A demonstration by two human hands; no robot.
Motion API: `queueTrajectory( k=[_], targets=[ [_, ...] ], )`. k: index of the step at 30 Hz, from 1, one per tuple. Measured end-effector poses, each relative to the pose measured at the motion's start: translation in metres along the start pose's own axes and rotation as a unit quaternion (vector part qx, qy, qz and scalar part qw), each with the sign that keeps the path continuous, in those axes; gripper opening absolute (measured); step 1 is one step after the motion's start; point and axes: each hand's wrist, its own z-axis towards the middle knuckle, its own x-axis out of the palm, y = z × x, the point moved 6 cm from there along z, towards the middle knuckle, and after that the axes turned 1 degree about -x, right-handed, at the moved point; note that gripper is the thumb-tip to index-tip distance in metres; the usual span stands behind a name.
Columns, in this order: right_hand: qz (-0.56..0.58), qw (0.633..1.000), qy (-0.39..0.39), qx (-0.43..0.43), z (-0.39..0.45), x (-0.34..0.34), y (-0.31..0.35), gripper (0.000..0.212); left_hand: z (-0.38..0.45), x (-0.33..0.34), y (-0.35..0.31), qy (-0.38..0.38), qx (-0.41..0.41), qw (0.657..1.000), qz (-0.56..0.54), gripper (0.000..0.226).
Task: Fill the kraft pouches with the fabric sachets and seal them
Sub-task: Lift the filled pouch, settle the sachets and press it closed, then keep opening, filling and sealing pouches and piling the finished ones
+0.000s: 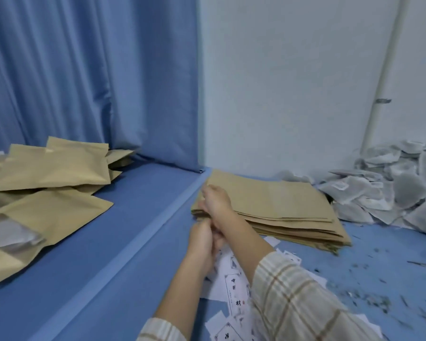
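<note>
I see my right hand [215, 200] curled over the left edge of the flat stack of empty brown kraft-paper pouches [276, 205], pinching it, while my left hand [203, 239] closes just below; what it holds I cannot tell. The grey mesh fabric sachets [399, 188] are heaped against the right wall, filled tan pouches [47, 183] lie far left, and bare blue table [133, 230] stretches between.

Pleated blue fabric curtain [84, 75] hangs left, meeting plain white painted wall [293, 82] at corner. White vertical pipe [384, 77] leans along wall right. Blue cloth-covered work surface [123, 230] below. Even, soft light.
</note>
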Motion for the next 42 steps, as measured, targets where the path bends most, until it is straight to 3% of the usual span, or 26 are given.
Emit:
queueTrajectory(
  k=[2,4,6,7,10,16,20,23,24,26,28,30,31,33,35,37,39,42],
  targets=[
    [-0.227,0.966,-0.028,-0.12,0.015,-0.027,0.001,0.026,0.009,0.013,0.005,0.033,0.005,0.999,-0.001,0.025],
    [-0.465,0.852,-0.034,-0.236,0.022,-0.048,-0.002,0.043,0.017,0.022,0.009,0.055,0.0,0.998,-0.039,0.023],
    [-0.617,0.752,0.005,-0.233,0.029,-0.066,-0.021,0.058,0.025,0.023,0.016,0.047,-0.016,0.997,-0.058,0.019],
    [-0.653,0.731,0.023,-0.197,0.033,-0.075,-0.032,0.066,0.028,0.023,0.02,0.038,-0.026,0.998,-0.051,0.018],
    [-0.691,0.704,0.023,-0.165,0.03,-0.096,-0.048,0.07,0.032,0.023,0.033,0.018,-0.046,0.998,-0.042,0.015],
    [-0.692,0.606,-0.006,-0.391,-0.039,-0.11,-0.021,0.038,0.017,0.035,0.035,0.041,-0.044,0.996,-0.069,0.025],
    [-0.599,0.576,-0.089,-0.549,-0.097,-0.124,-0.002,0.03,-0.013,0.05,0.024,0.076,-0.01,0.993,-0.084,0.034],
    [-0.565,0.6,-0.099,-0.558,-0.126,-0.129,0.01,0.028,-0.038,0.053,0.012,0.053,0.044,0.996,-0.057,0.03],
    [-0.558,0.627,-0.096,-0.535,-0.135,-0.131,0.016,0.028,-0.047,0.054,0.008,0.048,0.07,0.996,-0.03,0.031],
    [-0.514,0.731,-0.042,-0.446,-0.145,-0.134,0.024,0.029,-0.065,0.051,-0.004,0.012,0.153,0.985,0.073,0.032],
    [-0.4,0.852,0.033,-0.336,-0.154,-0.138,0.03,0.033,-0.089,0.048,-0.018,-0.037,0.263,0.943,0.202,0.035],
    [-0.185,0.952,0.048,-0.241,-0.167,-0.142,0.045,0.031,-0.113,0.05,-0.027,-0.043,0.337,0.889,0.306,0.049],
    [-0.054,0.978,0.05,-0.197,-0.174,-0.143,0.053,0.027,-0.126,0.052,-0.029,-0.029,0.364,0.864,0.346,0.062],
    [0.118,0.977,0.056,-0.166,-0.19,-0.15,0.069,0.023,-0.156,0.059,-0.03,-0.011,0.445,0.795,0.411,0.079],
    [0.135,0.971,0.037,-0.192,-0.204,-0.164,0.08,0.023,-0.184,0.067,-0.026,-0.026,0.535,0.706,0.464,0.076],
    [0.102,0.971,-0.04,-0.212,-0.214,-0.186,0.076,0.022,-0.2,0.077,-0.018,-0.043,0.562,0.64,0.522,0.073],
    [0.088,0.969,-0.131,-0.188,-0.218,-0.215,0.058,0.022,-0.202,0.091,0.0,0.005,0.519,0.609,0.6,0.076],
    [0.111,0.973,-0.17,-0.111,-0.222,-0.248,0.024,0.025,-0.198,0.112,0.041,0.142,0.391,0.621,0.665,0.091]
  ],
)
